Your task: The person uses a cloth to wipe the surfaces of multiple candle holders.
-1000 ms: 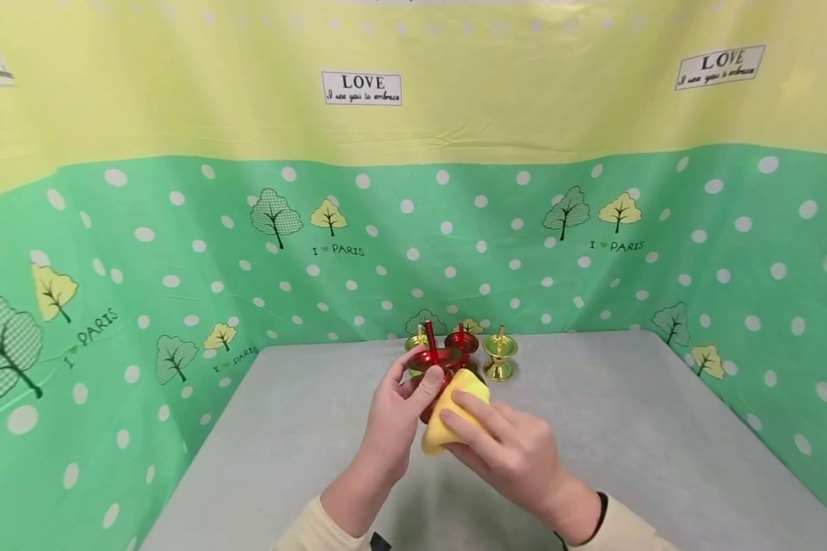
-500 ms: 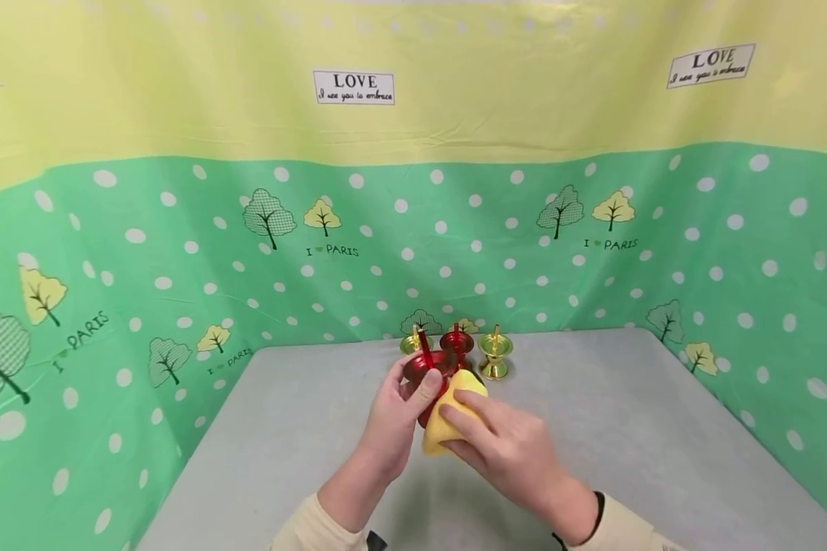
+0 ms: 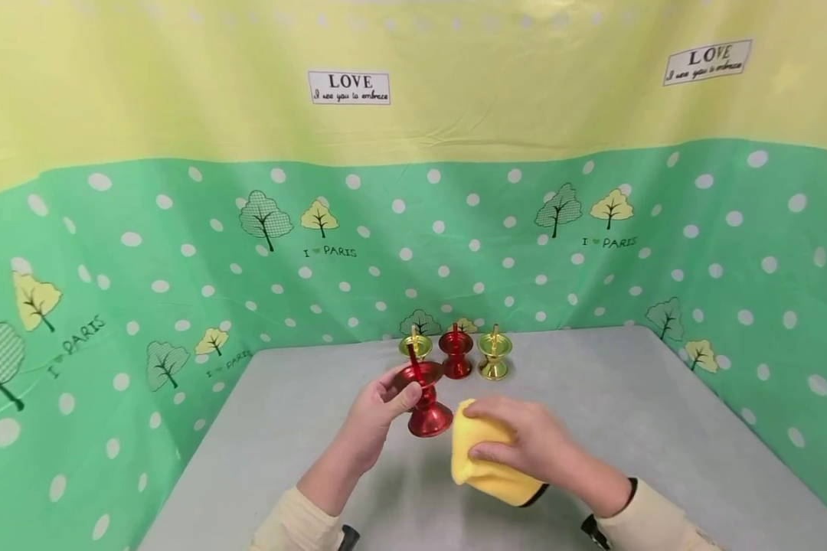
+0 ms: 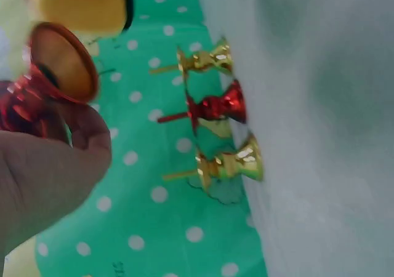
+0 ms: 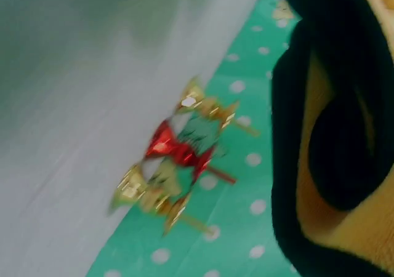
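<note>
My left hand [image 3: 374, 413] grips a shiny red candle holder [image 3: 430, 417] by its upper part, thumb in front below the dish. The holder has a flared foot, a shallow dish and a thin upright spike, and it tilts a little to the left. In the left wrist view its hollow underside [image 4: 66, 64] shows. To the right of the foot, my right hand [image 3: 524, 440] pinches a folded yellow cloth [image 3: 482, 451] with dark edging. A gap separates cloth and holder. The cloth's dark edging [image 5: 286, 166] fills the right side of the right wrist view.
At the back of the grey table [image 3: 593, 428] three more holders stand in a row: a gold one [image 3: 416, 346] partly behind the held holder, a red one [image 3: 457, 360] and another gold one [image 3: 494, 360]. A green and yellow printed curtain [image 3: 358, 268] rises behind and at both sides.
The cloth has come off the red holder and moved right and down with my right hand, hanging more spread out. My left hand has shifted slightly left with the holder, whose foot is uncovered now.
</note>
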The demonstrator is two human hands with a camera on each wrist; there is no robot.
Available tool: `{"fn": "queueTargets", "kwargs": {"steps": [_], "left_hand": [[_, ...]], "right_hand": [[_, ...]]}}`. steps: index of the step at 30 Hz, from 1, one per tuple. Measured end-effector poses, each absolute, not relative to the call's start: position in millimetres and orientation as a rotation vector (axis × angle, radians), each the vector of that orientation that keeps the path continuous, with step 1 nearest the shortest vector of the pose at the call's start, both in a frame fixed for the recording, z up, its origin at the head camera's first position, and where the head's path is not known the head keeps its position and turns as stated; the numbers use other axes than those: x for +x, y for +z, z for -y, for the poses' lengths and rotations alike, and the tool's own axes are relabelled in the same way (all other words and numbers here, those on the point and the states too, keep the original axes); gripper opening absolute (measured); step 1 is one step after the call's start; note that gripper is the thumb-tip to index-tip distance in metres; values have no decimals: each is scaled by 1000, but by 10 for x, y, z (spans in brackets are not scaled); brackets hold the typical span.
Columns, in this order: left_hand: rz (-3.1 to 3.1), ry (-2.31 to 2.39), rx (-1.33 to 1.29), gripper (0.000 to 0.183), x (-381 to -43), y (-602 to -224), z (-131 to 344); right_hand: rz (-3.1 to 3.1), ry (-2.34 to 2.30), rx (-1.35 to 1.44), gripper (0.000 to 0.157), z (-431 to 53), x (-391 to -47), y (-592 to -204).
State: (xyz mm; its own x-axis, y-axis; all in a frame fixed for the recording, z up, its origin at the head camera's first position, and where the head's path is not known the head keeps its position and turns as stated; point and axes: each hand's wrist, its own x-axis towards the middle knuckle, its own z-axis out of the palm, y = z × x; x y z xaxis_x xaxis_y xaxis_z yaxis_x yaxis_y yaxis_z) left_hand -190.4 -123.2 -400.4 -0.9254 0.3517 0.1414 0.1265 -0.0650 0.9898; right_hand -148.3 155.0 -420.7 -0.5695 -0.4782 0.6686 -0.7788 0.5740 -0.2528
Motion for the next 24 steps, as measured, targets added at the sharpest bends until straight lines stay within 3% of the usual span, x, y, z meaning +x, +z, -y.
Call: {"fn": "queueTargets", "kwargs": {"steps": [4,9,16,24], "left_hand": [[-2243,2107,301,62,-2101,-4124,1358],[-2484,2033,26,76,-2441,-4272,1559],[-2717,1823,-144,78,-2954,-4420,1650],[-2725,1760,-319,77,-3203,-4519,1621]], "right_hand": [[2486,646,834,45,-1816,-1473,-4267],[2665,573,581,47,-2171,-1472,-4261],[2724,596,337,55,-2539,-1589,-4254],[2788,613,88,70,-2913,-1811,-4279]]}}
